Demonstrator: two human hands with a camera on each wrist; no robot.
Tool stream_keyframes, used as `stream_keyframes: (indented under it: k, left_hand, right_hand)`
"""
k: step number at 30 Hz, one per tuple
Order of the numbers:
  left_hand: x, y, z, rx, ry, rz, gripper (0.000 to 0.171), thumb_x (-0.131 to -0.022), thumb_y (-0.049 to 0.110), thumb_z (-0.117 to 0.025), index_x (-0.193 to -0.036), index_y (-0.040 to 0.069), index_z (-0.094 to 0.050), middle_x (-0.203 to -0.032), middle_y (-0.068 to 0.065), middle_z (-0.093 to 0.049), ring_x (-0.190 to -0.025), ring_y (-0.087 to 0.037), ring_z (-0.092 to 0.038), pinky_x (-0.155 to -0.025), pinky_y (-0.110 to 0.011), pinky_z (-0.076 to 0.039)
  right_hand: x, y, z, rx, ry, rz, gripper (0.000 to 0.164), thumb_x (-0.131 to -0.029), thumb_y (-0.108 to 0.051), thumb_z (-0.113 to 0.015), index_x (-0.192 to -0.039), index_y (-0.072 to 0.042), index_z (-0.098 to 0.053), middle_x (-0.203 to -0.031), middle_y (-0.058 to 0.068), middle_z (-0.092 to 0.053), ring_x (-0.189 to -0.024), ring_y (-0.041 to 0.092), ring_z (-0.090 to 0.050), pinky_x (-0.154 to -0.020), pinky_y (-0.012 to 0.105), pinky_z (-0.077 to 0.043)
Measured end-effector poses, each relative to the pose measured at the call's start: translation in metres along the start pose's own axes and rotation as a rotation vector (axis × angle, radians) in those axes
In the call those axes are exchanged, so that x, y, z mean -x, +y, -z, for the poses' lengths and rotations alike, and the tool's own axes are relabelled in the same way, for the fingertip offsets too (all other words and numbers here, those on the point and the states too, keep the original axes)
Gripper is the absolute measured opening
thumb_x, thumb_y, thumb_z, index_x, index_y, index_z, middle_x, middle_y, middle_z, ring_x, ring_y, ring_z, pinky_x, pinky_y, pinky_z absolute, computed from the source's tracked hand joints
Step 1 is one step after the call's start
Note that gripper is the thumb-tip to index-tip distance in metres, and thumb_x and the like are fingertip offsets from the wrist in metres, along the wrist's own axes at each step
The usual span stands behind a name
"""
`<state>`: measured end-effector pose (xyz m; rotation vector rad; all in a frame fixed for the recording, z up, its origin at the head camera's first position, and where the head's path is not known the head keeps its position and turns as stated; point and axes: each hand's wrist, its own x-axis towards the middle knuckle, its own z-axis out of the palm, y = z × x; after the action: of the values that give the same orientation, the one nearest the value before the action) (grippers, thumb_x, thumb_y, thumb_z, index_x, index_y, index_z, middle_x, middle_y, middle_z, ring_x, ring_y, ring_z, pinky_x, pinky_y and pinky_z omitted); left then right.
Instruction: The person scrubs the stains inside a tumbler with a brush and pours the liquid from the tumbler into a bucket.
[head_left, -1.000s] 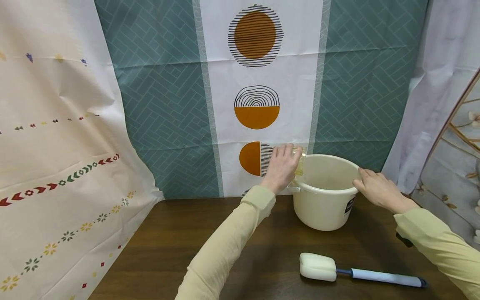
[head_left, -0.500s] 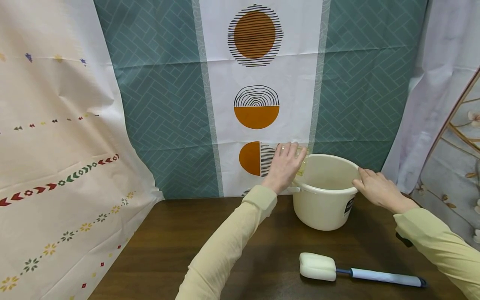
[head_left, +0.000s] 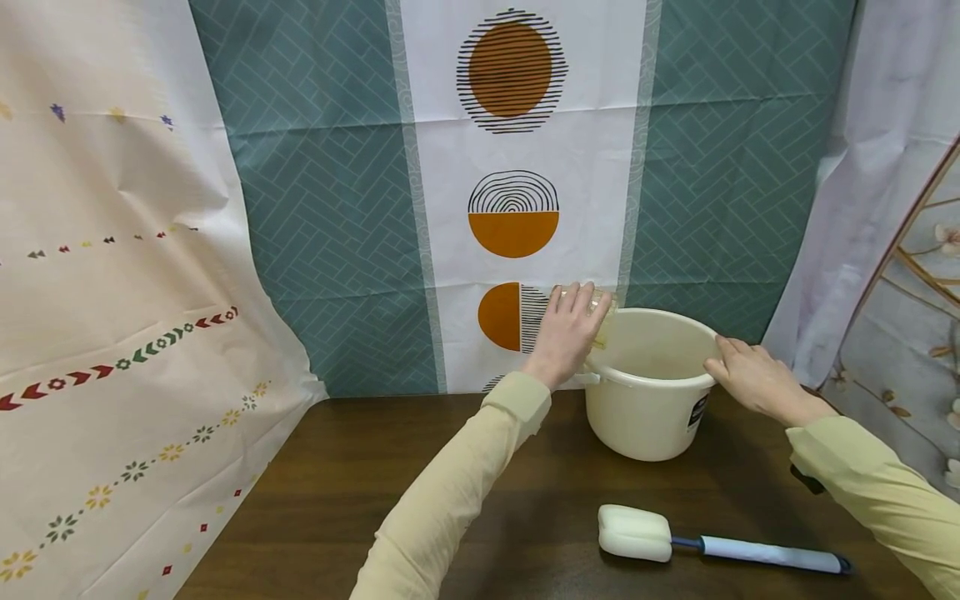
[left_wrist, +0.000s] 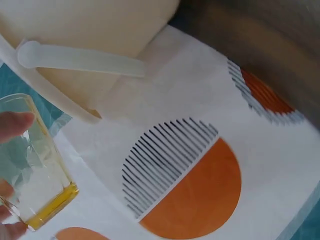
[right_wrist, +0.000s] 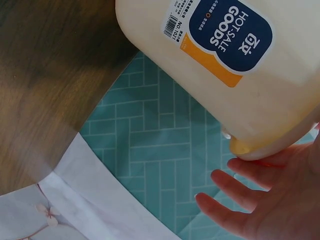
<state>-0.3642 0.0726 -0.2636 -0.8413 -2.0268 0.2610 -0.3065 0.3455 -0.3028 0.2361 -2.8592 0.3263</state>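
My left hand [head_left: 564, 335] grips a clear drinking glass [head_left: 606, 327] at the left rim of a cream plastic bucket [head_left: 647, 421]. In the left wrist view the glass [left_wrist: 40, 170] has a thick, amber-tinted base, and a thumb and fingertips press its sides. It overlaps the bucket's rim in the head view. On the opposite side, my right hand [head_left: 757, 379] holds the bucket's rim, thumb toward the inside. The right wrist view shows its index finger under the rim and the other fingers spread loosely below. The bucket's bottom inside is hidden.
A bottle brush [head_left: 636, 533] with a white sponge head and pale blue handle lies on the dark wooden table [head_left: 360, 492] in front of the bucket. Patterned cloth [head_left: 322, 250] hangs behind the table, with more fabric at both sides. A white side handle [left_wrist: 85, 59] juts from the bucket.
My left hand has turned slightly, and the glass has tipped so that more of it shows above the fingers. The right hand, bucket and brush stay in place.
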Motion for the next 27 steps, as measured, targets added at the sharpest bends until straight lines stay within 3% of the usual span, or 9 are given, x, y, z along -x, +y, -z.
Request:
stream_keyframes:
  k: [3, 6, 10, 14, 21, 27]
  left_hand:
    - [0.003, -0.004, 0.0, 0.084, -0.018, 0.123, 0.066, -0.074, 0.025, -0.073, -0.129, 0.01, -0.041, -0.127, -0.013, -0.044, -0.116, -0.028, -0.04, -0.096, -0.039, -0.028]
    - [0.007, -0.009, 0.001, 0.227, -0.003, 0.259, 0.077, -0.067, 0.031, -0.079, -0.128, 0.006, -0.039, -0.123, -0.013, -0.046, -0.113, -0.027, -0.042, -0.095, -0.034, -0.031]
    - [0.016, -0.016, 0.003, 0.447, 0.015, 0.441, 0.083, -0.064, 0.032, -0.081, -0.126, 0.003, -0.036, -0.118, -0.013, -0.046, -0.107, -0.026, -0.044, -0.08, -0.031, -0.043]
    - [0.027, -0.022, 0.005, 0.618, -0.004, 0.578, 0.085, -0.063, 0.032, -0.082, -0.127, 0.003, -0.034, -0.116, -0.013, -0.044, -0.102, -0.026, -0.045, -0.07, -0.036, -0.047]
    - [0.054, -0.028, 0.01, 0.838, -0.049, 0.651, 0.082, -0.065, 0.029, -0.081, -0.125, 0.0, -0.033, -0.116, -0.015, -0.043, -0.104, -0.027, -0.044, -0.083, -0.036, -0.041]
    - [0.077, -0.027, 0.023, 1.014, -0.063, 0.699, 0.08, -0.068, 0.028, -0.079, -0.124, 0.0, -0.029, -0.115, -0.015, -0.041, -0.102, -0.026, -0.046, -0.083, -0.034, -0.04]
  right_hand:
    - [0.0, 0.0, 0.0, -0.001, -0.001, 0.002, 0.065, -0.095, -0.034, -0.03, -0.131, 0.019, -0.023, -0.129, 0.039, -0.026, -0.111, 0.056, -0.025, -0.083, 0.067, -0.022]
    - [0.0, 0.0, -0.001, -0.007, 0.0, 0.003, 0.065, -0.095, -0.034, -0.03, -0.131, 0.019, -0.023, -0.129, 0.039, -0.025, -0.112, 0.057, -0.024, -0.083, 0.067, -0.021]
    - [0.0, 0.001, 0.0, -0.007, 0.0, 0.008, 0.064, -0.095, -0.033, -0.03, -0.13, 0.019, -0.023, -0.129, 0.039, -0.025, -0.111, 0.057, -0.024, -0.083, 0.067, -0.021]
    - [-0.001, 0.001, 0.001, -0.003, 0.003, 0.012, 0.064, -0.095, -0.033, -0.03, -0.13, 0.02, -0.023, -0.129, 0.039, -0.026, -0.111, 0.057, -0.025, -0.083, 0.067, -0.022]
    - [0.001, 0.001, 0.001, -0.009, 0.001, 0.015, 0.064, -0.094, -0.033, -0.03, -0.13, 0.02, -0.024, -0.128, 0.04, -0.026, -0.11, 0.057, -0.025, -0.083, 0.066, -0.022]
    - [0.0, 0.002, 0.0, -0.014, 0.007, 0.024, 0.064, -0.095, -0.032, -0.03, -0.129, 0.021, -0.024, -0.128, 0.04, -0.026, -0.11, 0.058, -0.025, -0.084, 0.066, -0.022]
